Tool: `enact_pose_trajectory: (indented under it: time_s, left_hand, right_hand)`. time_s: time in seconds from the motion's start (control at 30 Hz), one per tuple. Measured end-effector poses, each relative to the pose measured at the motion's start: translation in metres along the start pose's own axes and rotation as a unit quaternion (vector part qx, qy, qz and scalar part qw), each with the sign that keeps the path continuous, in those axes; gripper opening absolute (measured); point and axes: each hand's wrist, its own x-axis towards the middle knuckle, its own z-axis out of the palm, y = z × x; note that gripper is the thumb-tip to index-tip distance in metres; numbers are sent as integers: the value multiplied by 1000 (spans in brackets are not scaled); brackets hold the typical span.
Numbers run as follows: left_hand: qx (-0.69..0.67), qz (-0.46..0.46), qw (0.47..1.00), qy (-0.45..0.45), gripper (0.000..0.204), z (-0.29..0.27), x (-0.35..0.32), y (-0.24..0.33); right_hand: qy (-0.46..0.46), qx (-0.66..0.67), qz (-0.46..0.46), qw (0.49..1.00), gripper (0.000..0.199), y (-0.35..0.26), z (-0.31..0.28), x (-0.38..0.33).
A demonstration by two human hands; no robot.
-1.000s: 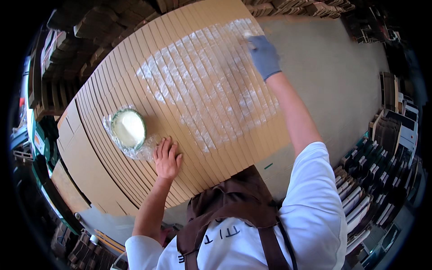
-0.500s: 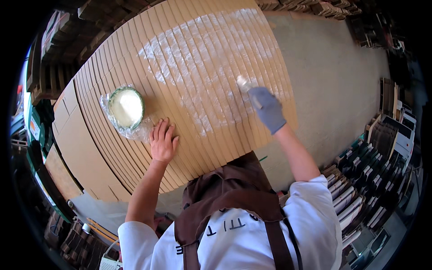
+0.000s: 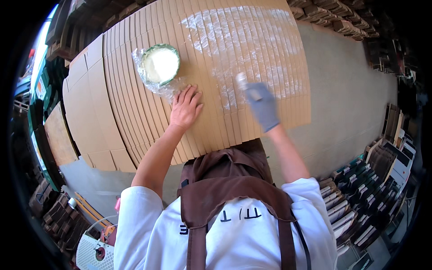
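My right hand (image 3: 262,104), in a grey-blue work glove, is wrapped round a brush (image 3: 242,80) with a pale, whitish head; motion smears both. Under it lie overlapping cardboard sheets (image 3: 211,130), fanned out like steps. A shiny, whitish wet-looking coating (image 3: 245,42) covers their far right part. Bare and flat, my left hand (image 3: 186,108) rests on the cardboard with fingers stretched out. Its fingertips are beside crumpled clear plastic film (image 3: 167,91) around a round tub with a green rim (image 3: 177,63). White material (image 3: 161,65) shows inside the tub.
Stacks of brown cardboard or wood pieces (image 3: 330,20) stand beyond the work surface. Grey floor (image 3: 346,85) stretches to the right. Rows of dark and white panels (image 3: 355,198) stand at the lower right, and a white perforated item (image 3: 94,252) is at lower left.
The view has shifted, so the tub and cardboard sit higher and further right in the picture. Across the cardboard, the brush has moved left and toward me. My left hand stays beside the tub.
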Motion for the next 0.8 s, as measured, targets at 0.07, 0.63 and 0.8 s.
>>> enact_pose_trajectory:
  time_s: [0.07,0.63,0.8]
  left_hand:
    - [-20,-6,1000,-3,43,-1,1,2]
    - [-31,8,999,15,42,2,0,-6]
    - [-33,11,999,5,42,1,-3,-1]
  right_hand:
    - [-40,-30,-31,998,14,-10,23,-11]
    - [-32,-122,16,992,15,-20,6,-44]
    - [-160,-161,-78,971,19,-44,23,-72]
